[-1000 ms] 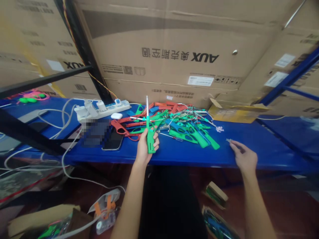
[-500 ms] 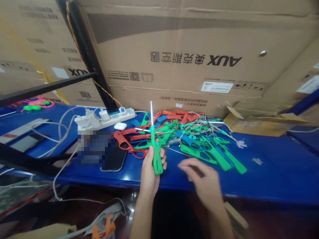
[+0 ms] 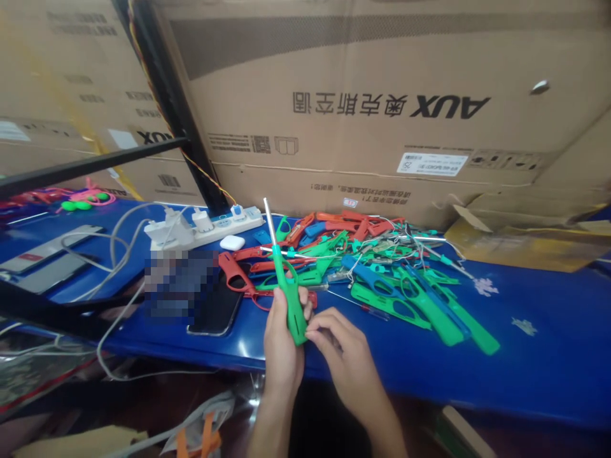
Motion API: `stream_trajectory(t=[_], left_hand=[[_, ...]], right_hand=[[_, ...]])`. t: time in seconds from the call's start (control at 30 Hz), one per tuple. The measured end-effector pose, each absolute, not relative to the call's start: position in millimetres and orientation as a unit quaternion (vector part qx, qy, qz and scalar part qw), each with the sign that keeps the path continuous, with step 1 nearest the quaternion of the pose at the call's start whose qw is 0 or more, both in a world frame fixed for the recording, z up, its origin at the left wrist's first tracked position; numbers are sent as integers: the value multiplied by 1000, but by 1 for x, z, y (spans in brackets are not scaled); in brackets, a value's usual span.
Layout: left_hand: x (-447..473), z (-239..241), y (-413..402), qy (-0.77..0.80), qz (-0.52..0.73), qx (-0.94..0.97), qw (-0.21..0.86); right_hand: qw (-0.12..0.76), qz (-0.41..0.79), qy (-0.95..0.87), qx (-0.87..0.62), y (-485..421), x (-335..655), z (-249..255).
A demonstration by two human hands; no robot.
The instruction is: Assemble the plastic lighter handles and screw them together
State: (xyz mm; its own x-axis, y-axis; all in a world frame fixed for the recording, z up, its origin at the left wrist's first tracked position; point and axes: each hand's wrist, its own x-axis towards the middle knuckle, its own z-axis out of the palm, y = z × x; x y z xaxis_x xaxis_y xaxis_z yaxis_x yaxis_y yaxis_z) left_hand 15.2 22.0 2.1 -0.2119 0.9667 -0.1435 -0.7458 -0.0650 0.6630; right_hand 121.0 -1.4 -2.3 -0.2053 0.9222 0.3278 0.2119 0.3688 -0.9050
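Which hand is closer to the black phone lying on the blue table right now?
Left. The left hand, gripping the green lighter, sits just right of the black phone; the right hand is farther right, fingertips at the lighter's base.

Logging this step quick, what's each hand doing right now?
Left hand: closed around the green lighter, held roughly upright.
Right hand: fingertips pinched on the lighter's bottom end.
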Motion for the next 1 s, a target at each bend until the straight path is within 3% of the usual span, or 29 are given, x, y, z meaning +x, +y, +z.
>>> stream_trajectory(t=[0.27, 0.63, 0.87, 1.0], left_hand=[[16, 7, 22, 330, 709, 167, 600], [8, 5, 19, 299, 747, 173, 569], [11, 6, 18, 325, 688, 234, 606], [15, 5, 19, 342, 692, 278, 572]], right_hand=[[486, 310, -704, -415, -6, 118, -9], [451, 69, -784, -420, -11, 111, -13], [510, 45, -745, -428, -12, 111, -14], [503, 25, -707, -497, -13, 140, -9]])
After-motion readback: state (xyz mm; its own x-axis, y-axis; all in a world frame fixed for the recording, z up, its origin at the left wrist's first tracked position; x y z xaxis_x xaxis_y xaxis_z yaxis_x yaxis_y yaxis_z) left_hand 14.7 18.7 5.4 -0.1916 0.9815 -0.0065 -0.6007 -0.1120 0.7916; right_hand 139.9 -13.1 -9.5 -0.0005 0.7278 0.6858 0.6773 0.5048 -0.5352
